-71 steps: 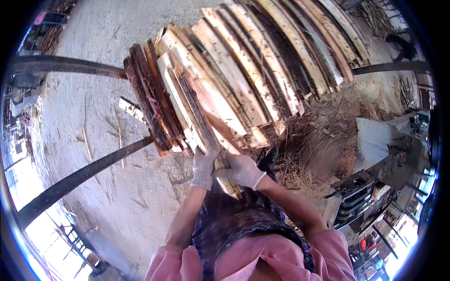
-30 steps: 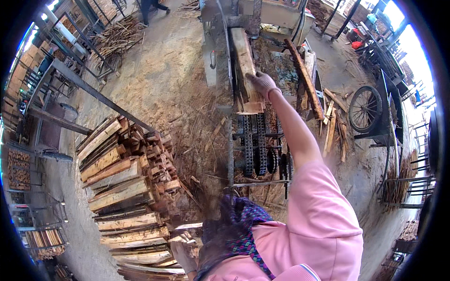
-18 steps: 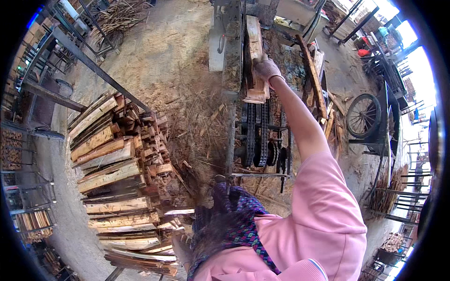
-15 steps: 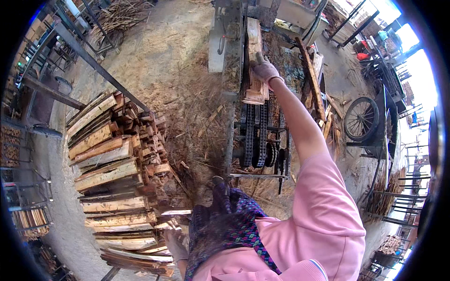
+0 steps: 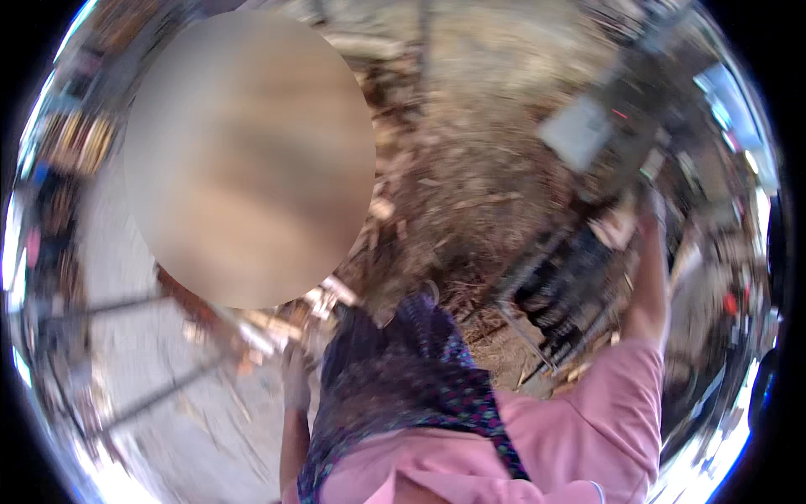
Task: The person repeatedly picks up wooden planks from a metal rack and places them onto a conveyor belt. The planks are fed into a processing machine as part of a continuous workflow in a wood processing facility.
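Motion smears this head view. My right arm reaches out to the chain-fed machine, and my right hand, in a light glove, is at a pale wood piece lying on it. The blur hides whether its fingers grip the wood. My left hand, also gloved, is low beside the near end of the split-wood stack. Its fingers are too smeared to read, and I make out nothing held in it. A round blurred patch covers most of the stack.
Bark and wood scraps litter the ground between stack and machine. A pale flat panel juts from the machine's far side. Dark metal bars cross the concrete at the lower left. My patterned apron hangs between my arms.
The view has swung toward the left, so the machine and my right hand now appear farther right. My right arm still reaches to the wood; my left hand stays by the stack.
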{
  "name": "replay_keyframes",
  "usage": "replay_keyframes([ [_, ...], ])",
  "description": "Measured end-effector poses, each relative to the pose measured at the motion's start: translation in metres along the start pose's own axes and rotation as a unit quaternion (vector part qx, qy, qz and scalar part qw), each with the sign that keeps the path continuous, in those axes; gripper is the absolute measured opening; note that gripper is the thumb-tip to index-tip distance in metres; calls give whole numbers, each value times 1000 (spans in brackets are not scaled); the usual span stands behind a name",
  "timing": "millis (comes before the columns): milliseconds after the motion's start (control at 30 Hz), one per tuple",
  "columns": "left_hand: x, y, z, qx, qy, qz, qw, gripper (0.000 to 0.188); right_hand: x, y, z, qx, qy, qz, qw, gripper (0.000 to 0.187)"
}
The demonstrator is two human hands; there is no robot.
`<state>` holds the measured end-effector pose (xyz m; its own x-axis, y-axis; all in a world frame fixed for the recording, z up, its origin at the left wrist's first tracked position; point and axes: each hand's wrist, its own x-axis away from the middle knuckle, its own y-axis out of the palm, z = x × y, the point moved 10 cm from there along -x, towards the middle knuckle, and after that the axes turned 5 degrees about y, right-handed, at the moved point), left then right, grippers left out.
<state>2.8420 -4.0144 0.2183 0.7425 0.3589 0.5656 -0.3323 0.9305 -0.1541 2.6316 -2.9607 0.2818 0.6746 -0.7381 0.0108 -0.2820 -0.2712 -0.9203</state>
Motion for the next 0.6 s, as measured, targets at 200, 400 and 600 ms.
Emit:
replay_keyframes([
  [200,3,-48,-87,70,-130,69,987,69,7,4,10,-344,93,-80,931,58],
  [400,-53,-46,-65,80,-71,102,989,62,239,-91,-192,-81,-47,193,977,67],
  [600,-109,-73,6,-236,6,162,958,93,471,89,-360,-122,-328,-211,913,58],
])
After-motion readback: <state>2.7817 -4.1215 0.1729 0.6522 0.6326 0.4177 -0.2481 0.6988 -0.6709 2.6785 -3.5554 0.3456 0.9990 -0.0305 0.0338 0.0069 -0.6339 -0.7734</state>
